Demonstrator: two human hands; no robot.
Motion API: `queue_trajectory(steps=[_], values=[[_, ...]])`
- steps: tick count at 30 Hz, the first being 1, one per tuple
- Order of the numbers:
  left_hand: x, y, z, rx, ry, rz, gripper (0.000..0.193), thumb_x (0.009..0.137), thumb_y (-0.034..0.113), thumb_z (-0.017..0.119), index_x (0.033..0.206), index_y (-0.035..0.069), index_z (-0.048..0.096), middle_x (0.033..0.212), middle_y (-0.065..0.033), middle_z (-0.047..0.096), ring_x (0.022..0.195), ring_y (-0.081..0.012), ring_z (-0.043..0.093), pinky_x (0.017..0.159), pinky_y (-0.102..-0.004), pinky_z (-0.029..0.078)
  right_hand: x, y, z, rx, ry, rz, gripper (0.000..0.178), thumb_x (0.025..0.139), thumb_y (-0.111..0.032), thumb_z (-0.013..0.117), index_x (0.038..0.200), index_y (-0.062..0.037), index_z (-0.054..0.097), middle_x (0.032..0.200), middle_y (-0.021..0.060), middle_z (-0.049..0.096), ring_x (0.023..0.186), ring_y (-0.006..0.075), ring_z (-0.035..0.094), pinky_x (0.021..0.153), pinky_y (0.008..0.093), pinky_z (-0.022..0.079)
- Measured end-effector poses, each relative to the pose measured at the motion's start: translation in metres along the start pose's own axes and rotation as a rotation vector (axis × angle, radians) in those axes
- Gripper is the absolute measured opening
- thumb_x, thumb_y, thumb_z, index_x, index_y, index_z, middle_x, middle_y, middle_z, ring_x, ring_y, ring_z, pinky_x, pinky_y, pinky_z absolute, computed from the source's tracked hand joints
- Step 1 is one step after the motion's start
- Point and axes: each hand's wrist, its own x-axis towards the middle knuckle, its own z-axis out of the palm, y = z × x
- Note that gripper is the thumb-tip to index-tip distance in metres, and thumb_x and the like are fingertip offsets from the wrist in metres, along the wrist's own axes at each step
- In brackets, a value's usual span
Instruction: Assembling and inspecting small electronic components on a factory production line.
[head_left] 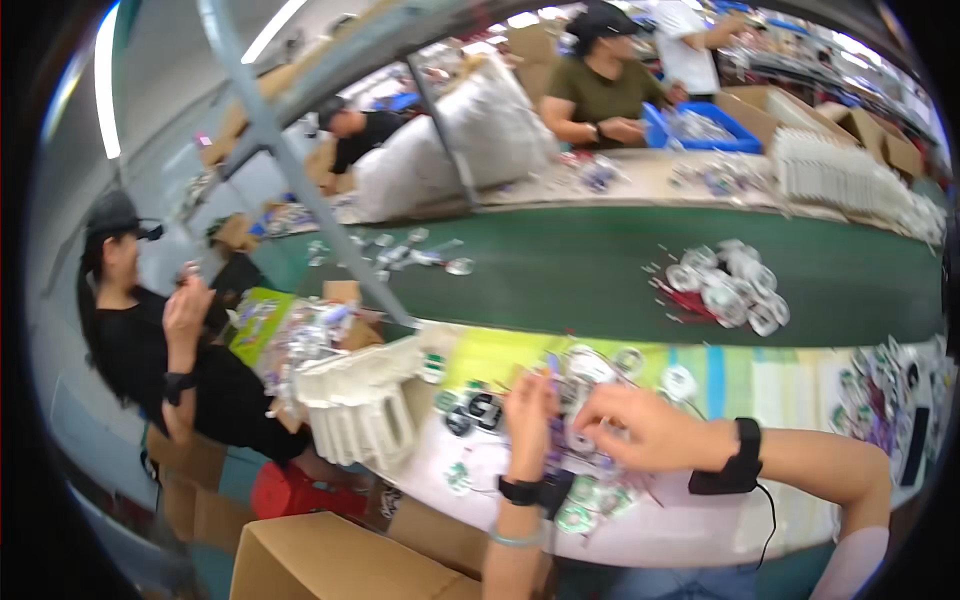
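Observation:
My left hand (528, 412) is held upright above the worktable, its fingers closed and partly smeared by motion. Just right of it, my right hand (650, 428) bends in from the side with fingers curled in a pinch. Whatever either holds is too small or hidden to name. Between and behind them lie white round parts (590, 365) and thin purple pieces (553, 372). Black and white discs (474, 412) sit left of my left hand. Below my hands are green-and-white round parts (580, 508) with thin wires. Both wrists wear black bands.
Beyond the table runs a green conveyor belt (560, 265) carrying a heap of white round parts with red wires (730, 285). A white plastic rack (360, 400) stands at left, with a cardboard box (330, 560) below it. Co-workers sit left and across; a blue bin (735, 135) is opposite.

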Motion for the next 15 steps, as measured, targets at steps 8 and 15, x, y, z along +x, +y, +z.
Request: queue_trajectory(steps=[8, 15], values=[[-0.005, 0.001, -0.008, -0.023, 0.068, 0.148, 0.008, 0.093, 0.006, 0.048, 0.091, 0.001, 0.054, 0.073, 0.0004, 0.048, 0.056, -0.0041, 0.037, 0.048, -0.0186, 0.029, -0.216, 0.077, -0.066, 0.366, 0.651, 0.501, 0.008, 0.087, -0.005, 0.056, 0.093, -0.0004, 0.054, 0.075, 0.0043, 0.056, 0.068, 0.0118, 0.055, 0.062, 0.0244, 0.044], [-0.029, 0.014, 0.043, 0.118, 0.002, 0.228, 0.013, 0.093, 0.012, 0.052, 0.1, 0.003, 0.057, 0.071, 0.0017, 0.048, 0.053, -0.0051, 0.039, 0.048, -0.0203, 0.034, -0.358, 0.086, -0.049, 0.43, 0.795, 0.666, 0.003, 0.085, -0.004, 0.055, 0.086, -0.0016, 0.055, 0.07, 0.0035, 0.055, 0.061, 0.0122, 0.053, 0.055, 0.0247, 0.043]])
